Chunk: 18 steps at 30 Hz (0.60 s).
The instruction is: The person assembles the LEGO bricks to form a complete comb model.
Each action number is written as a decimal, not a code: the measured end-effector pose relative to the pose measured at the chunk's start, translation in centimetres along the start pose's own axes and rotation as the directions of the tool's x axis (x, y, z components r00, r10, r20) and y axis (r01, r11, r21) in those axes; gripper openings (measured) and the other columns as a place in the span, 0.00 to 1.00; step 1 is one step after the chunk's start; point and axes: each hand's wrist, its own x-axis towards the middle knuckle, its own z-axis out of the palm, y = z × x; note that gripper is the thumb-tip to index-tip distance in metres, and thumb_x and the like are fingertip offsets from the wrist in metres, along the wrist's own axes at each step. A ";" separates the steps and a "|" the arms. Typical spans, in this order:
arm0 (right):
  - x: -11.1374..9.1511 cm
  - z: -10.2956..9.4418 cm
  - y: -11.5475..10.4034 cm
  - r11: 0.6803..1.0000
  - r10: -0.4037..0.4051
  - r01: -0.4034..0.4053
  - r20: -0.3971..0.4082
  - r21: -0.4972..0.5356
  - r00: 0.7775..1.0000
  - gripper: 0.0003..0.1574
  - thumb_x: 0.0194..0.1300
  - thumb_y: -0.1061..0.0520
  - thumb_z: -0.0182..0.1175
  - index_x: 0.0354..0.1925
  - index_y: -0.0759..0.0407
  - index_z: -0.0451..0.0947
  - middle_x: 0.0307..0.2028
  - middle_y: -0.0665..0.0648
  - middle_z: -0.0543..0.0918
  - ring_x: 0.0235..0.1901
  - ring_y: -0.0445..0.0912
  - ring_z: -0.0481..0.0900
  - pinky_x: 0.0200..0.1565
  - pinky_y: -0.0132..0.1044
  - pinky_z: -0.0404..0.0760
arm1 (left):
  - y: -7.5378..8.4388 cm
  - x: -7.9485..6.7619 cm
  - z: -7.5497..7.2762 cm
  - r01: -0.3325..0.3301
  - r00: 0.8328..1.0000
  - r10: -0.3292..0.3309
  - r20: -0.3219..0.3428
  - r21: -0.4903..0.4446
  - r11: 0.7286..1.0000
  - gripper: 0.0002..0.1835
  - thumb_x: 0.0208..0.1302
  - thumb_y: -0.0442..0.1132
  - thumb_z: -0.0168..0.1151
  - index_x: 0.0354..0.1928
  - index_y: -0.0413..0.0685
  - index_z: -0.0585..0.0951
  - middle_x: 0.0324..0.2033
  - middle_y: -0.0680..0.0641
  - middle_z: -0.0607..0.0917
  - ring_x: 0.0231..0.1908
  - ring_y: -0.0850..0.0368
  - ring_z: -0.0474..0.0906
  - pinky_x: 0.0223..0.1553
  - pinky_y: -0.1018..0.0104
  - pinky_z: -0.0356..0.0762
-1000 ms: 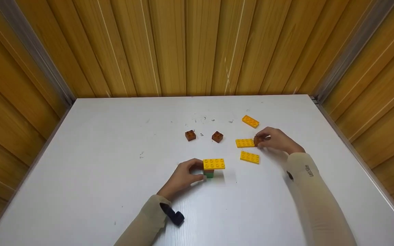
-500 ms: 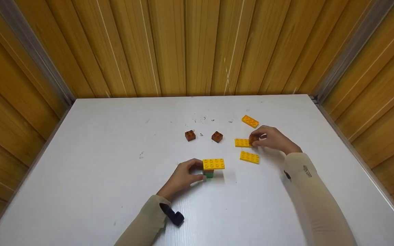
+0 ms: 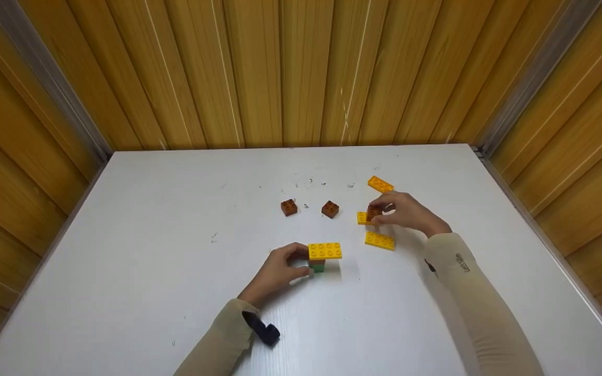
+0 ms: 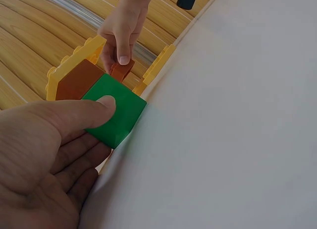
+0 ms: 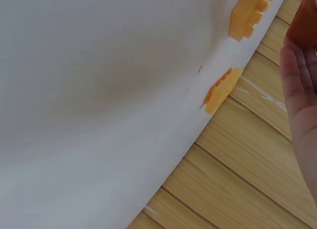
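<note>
My left hand grips a small stack of toy building bricks near the middle of the table. At its bottom is a green brick with my thumb flat on its side, then a brown brick, and a yellow plate on top that juts out to the right. My right hand pinches a brown brick between thumb and fingers. In the head view that brick overlaps a yellow plate lying on the table, covering its right part.
Two loose brown bricks, a left one and a right one, lie further back on the white table. One yellow plate lies in front of the right hand, another behind it. Wood-patterned walls enclose the table.
My right hand has moved left with the brown brick, from the right end of the middle yellow plate to over it. The left hand and its stack stay in place.
</note>
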 end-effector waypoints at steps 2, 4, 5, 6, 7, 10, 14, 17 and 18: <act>0.1 0.0 -0.4 1.000 -0.017 0.017 0.005 -0.001 1.000 0.29 0.56 0.51 0.69 0.54 0.63 0.79 0.48 0.58 0.83 0.49 0.51 0.78 0.56 0.51 0.76 | 0.0 0.0 0.0 -0.005 1.000 0.005 -0.001 0.002 1.000 0.20 0.58 0.36 0.67 0.54 0.54 0.78 0.52 0.53 0.82 0.55 0.55 0.75 0.61 0.55 0.70; 0.3 0.1 -0.8 0.999 -0.032 0.032 0.009 -0.002 0.999 0.30 0.56 0.50 0.70 0.54 0.63 0.79 0.48 0.58 0.83 0.48 0.51 0.78 0.56 0.51 0.76 | 0.1 0.0 0.0 -0.004 1.000 0.004 -0.003 0.004 1.000 0.20 0.58 0.36 0.67 0.54 0.54 0.78 0.52 0.53 0.82 0.55 0.55 0.75 0.62 0.55 0.70; 0.3 0.1 -1.0 0.999 -0.041 0.041 0.012 -0.004 0.999 0.30 0.56 0.50 0.70 0.54 0.63 0.79 0.48 0.58 0.83 0.48 0.51 0.78 0.56 0.52 0.76 | 0.1 -0.1 0.0 -0.001 1.000 0.001 -0.003 0.004 1.000 0.20 0.58 0.36 0.67 0.54 0.54 0.78 0.52 0.53 0.82 0.55 0.55 0.75 0.62 0.55 0.70; 0.3 0.2 -1.1 0.999 -0.048 0.048 0.014 -0.006 0.999 0.30 0.56 0.50 0.70 0.54 0.63 0.79 0.48 0.58 0.83 0.48 0.51 0.78 0.56 0.52 0.76 | 0.1 -0.1 0.0 0.001 1.000 -0.001 -0.003 0.003 1.000 0.20 0.58 0.36 0.67 0.54 0.54 0.78 0.52 0.53 0.82 0.55 0.55 0.75 0.62 0.55 0.70; 0.4 0.2 -1.3 0.999 -0.052 0.052 0.016 -0.008 0.999 0.30 0.56 0.50 0.70 0.53 0.63 0.79 0.48 0.58 0.83 0.48 0.51 0.78 0.56 0.52 0.76 | 0.1 -0.1 0.0 0.005 1.000 -0.005 -0.003 0.004 1.000 0.20 0.58 0.36 0.67 0.54 0.54 0.78 0.52 0.53 0.82 0.55 0.55 0.75 0.62 0.55 0.70; 0.5 0.4 -2.0 0.998 -0.058 0.059 0.025 -0.022 0.998 0.29 0.56 0.49 0.70 0.53 0.61 0.80 0.48 0.57 0.82 0.48 0.50 0.77 0.57 0.52 0.76 | 0.1 -0.1 0.0 0.011 1.000 -0.011 -0.004 0.004 1.000 0.20 0.58 0.37 0.67 0.54 0.55 0.78 0.52 0.53 0.82 0.55 0.55 0.75 0.62 0.55 0.70; 0.6 0.6 -2.8 0.997 -0.067 0.068 0.038 -0.030 0.997 0.30 0.56 0.47 0.69 0.54 0.59 0.80 0.49 0.56 0.82 0.49 0.50 0.76 0.57 0.52 0.75 | 0.1 -0.1 0.0 0.007 1.000 -0.007 -0.004 -0.003 1.000 0.20 0.58 0.37 0.68 0.53 0.55 0.78 0.52 0.53 0.82 0.55 0.55 0.75 0.62 0.55 0.69; 0.7 0.8 -3.5 0.996 -0.084 0.085 0.047 -0.012 0.995 0.29 0.57 0.46 0.69 0.54 0.59 0.80 0.49 0.57 0.81 0.49 0.50 0.76 0.57 0.53 0.75 | 0.1 -0.1 0.0 0.005 1.000 -0.005 -0.004 -0.007 1.000 0.19 0.58 0.37 0.68 0.53 0.54 0.78 0.51 0.53 0.82 0.54 0.55 0.75 0.62 0.55 0.69; 0.7 0.8 -3.7 0.996 -0.090 0.090 0.050 -0.002 0.995 0.29 0.57 0.46 0.69 0.53 0.59 0.80 0.48 0.57 0.81 0.49 0.50 0.77 0.57 0.53 0.75 | 0.2 -0.1 0.0 0.008 1.000 -0.008 -0.003 -0.009 1.000 0.19 0.58 0.36 0.68 0.53 0.54 0.78 0.51 0.53 0.82 0.55 0.55 0.75 0.62 0.55 0.69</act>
